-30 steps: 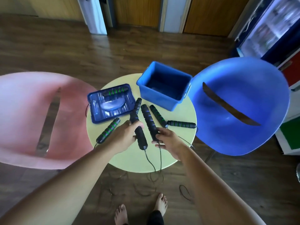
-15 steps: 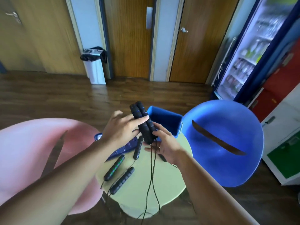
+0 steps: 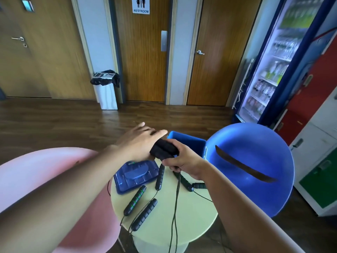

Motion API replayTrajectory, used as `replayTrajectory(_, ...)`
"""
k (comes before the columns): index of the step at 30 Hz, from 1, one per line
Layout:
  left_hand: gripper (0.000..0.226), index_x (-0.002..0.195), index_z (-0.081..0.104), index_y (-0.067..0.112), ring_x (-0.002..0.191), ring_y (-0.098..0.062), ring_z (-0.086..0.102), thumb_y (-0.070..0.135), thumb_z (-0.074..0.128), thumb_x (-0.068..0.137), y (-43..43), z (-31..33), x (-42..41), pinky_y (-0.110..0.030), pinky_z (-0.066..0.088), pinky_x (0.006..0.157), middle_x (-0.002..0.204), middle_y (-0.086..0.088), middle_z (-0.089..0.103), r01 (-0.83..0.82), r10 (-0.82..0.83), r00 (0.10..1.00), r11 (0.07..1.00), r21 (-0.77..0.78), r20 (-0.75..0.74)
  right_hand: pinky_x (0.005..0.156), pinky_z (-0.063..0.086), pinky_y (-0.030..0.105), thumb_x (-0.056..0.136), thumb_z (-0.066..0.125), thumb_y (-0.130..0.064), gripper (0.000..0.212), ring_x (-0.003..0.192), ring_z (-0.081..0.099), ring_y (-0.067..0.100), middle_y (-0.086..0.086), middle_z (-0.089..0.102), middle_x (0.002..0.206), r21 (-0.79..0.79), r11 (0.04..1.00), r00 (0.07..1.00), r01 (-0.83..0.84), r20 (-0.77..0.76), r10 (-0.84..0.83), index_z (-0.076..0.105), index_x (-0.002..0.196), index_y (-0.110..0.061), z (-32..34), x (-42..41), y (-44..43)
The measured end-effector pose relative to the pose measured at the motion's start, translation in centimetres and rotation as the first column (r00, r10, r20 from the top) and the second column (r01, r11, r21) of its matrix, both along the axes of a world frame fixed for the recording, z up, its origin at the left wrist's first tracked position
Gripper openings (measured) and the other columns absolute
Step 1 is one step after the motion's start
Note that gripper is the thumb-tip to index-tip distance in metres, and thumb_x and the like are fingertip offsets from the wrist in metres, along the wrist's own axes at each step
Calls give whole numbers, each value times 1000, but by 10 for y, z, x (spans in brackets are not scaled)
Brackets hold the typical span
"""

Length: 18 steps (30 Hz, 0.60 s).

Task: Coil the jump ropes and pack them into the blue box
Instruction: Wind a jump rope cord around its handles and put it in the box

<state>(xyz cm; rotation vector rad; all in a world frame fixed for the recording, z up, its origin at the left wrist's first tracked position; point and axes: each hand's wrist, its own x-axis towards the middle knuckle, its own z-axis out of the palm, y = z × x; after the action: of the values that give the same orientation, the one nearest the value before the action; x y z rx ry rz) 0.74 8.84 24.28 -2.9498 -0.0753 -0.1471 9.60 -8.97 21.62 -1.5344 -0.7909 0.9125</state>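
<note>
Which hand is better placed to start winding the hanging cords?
Left. The right hand grips both black handles; the left hand is open-fingered beside them, free to gather the cords hanging below.

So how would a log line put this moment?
right hand: grips two handles | left hand: open beside them | other handles: on table | blue box: behind hands

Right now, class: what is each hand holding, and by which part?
The right hand grips two black rope handles bundled together, around their lower ends; cords hang below. The left hand, fingers straight, grips nothing.
</note>
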Motion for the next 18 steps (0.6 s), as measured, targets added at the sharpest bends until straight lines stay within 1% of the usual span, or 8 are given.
replayTrajectory(3,54,119,46,31,110,-27,56,57,63,74,5,3,5,-42,47,93,114,3,56,-69,71,997,996,-63,42,48,44,23,82,73,3,73,53,55,12,8,62,99,12,996,989,92,114,-93,43,141,-28,10,2,4)
replayTrajectory(6,45,89,41,35,84,-28,63,65,52,57,9,3,10,-43,55,72,91,5,60,-173,223,971,907,-385,88,59,51,26,88,75,-18,73,69,65,14,8,64,115,103,975,956,197,201,-214,35,148,-30,14,8,7)
replayTrajectory(8,46,83,46,32,73,-27,64,66,52,53,10,4,11,-39,56,68,80,3,63,-220,329,940,794,-566,96,66,54,28,93,69,-32,57,70,66,11,3,68,107,133,957,923,256,259,-283,42,142,-27,18,9,8)
replayTrajectory(10,43,72,53,24,61,-26,60,63,56,54,9,9,12,-30,48,59,62,3,60,-253,438,894,668,-700,95,63,54,29,99,58,-34,27,63,62,11,1,67,89,176,940,892,293,304,-335,54,123,-21,23,9,9)
replayTrajectory(12,37,62,58,14,53,-23,53,51,64,60,5,19,14,-30,39,57,50,4,56,-223,528,848,445,-867,53,54,48,27,104,49,-27,15,54,54,15,3,58,71,207,919,881,335,278,-383,57,101,-16,25,10,10)
replayTrajectory(14,25,66,64,14,52,-20,53,38,70,70,0,33,17,-32,40,59,55,0,59,-98,565,825,116,-988,-16,45,38,26,105,45,-26,21,47,43,17,3,45,63,191,901,872,390,239,-428,58,97,-10,23,12,10)
replayTrajectory(16,15,74,63,14,55,-19,53,28,69,78,-3,48,21,-32,44,61,64,-3,59,10,578,812,-145,-989,-76,43,30,26,106,43,-30,28,45,35,15,4,37,63,167,891,864,422,224,-451,59,96,-8,20,14,11)
replayTrajectory(18,13,81,62,13,61,-20,54,24,68,80,-6,60,25,-32,47,63,68,-4,57,84,574,811,-308,-948,-115,46,26,29,106,42,-34,31,48,31,14,3,36,63,158,897,861,414,251,-442,60,91,-14,18,13,14)
